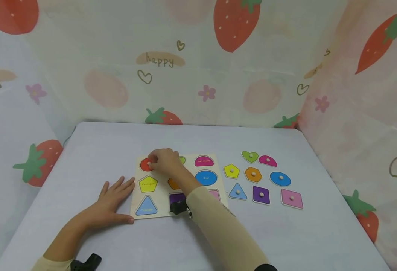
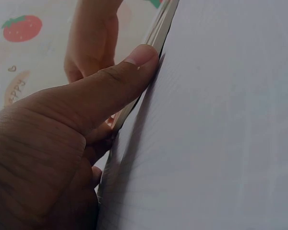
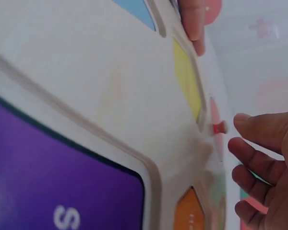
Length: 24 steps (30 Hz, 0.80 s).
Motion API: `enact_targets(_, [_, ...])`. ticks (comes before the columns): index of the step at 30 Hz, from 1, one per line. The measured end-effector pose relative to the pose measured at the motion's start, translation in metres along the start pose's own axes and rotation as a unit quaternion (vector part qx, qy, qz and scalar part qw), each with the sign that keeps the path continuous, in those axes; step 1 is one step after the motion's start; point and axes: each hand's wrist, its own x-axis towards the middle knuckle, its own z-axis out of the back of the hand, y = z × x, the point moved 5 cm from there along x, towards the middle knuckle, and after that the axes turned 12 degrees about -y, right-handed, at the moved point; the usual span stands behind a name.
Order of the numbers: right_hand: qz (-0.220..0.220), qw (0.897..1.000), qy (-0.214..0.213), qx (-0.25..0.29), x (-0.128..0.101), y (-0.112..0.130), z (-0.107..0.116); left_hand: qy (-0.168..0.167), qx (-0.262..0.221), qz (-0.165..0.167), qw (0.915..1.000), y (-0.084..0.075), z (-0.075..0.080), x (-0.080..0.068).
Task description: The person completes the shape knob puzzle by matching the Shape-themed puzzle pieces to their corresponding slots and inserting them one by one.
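- Red circle piece (image 1: 146, 164) sits in the puzzle board's (image 1: 162, 210) top-left recess, with the right hand (image 1: 164, 160) over its knob; whether the fingers pinch it cannot be told.
- Left hand (image 1: 111, 201), fingers spread flat, braces the board's left edge.
- Risk: the piece could jam if lifted tilted.

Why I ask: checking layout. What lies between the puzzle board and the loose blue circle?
In the head view, the yellow pentagon and orange hexagon lie between puzzle board and blue circle.
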Motion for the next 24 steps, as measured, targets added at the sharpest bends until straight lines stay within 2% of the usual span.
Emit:
enact_targets(8, [0.064,0.997,-0.043,0.024,-0.02,-0.006,0.038,0.008,-0.001,0.009,0.9999,0.003,-0.001,-0.001])
enact_targets(10, [0.069,0.996,-0.054,0.023,-0.025,-0.012,0.045,0.008,0.001,0.011,0.9999,0.005,-0.001,-0.002])
enact_targets(15, [0.063,0.995,-0.08,0.023,-0.04,-0.035,0.066,0.006,-0.002,0.01,0.9999,0.006,-0.003,-0.003])
enact_targets(19, [0.075,0.992,-0.095,0.038,-0.054,-0.056,0.086,0.007,-0.007,0.014,0.9999,0.005,-0.003,-0.005])
enact_targets(24, [0.077,0.984,-0.147,0.059,-0.069,-0.087,0.115,0.009,-0.008,0.009,0.9999,0.001,-0.003,-0.003])
